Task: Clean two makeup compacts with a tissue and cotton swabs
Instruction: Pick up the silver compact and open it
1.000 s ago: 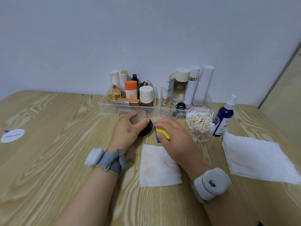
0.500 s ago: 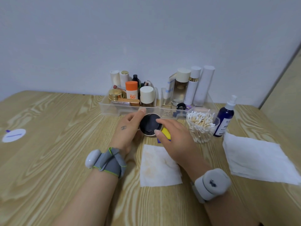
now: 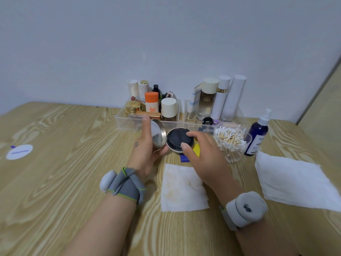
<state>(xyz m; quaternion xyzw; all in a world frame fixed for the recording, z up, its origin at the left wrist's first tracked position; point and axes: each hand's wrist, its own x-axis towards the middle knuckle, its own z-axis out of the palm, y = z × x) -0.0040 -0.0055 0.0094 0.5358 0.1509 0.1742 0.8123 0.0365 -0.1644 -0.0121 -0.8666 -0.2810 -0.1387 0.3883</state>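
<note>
Lid (image 3: 156,134) of compact (image 3: 178,139) newly upright

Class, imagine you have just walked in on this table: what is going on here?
A person is working on an open round compact at a wooden table. The left hand holds its lid up, while the right hand pinches the black pad in the base. A stained tissue lies in front, unheld, and a cup of cotton swabs stands untouched.
</note>
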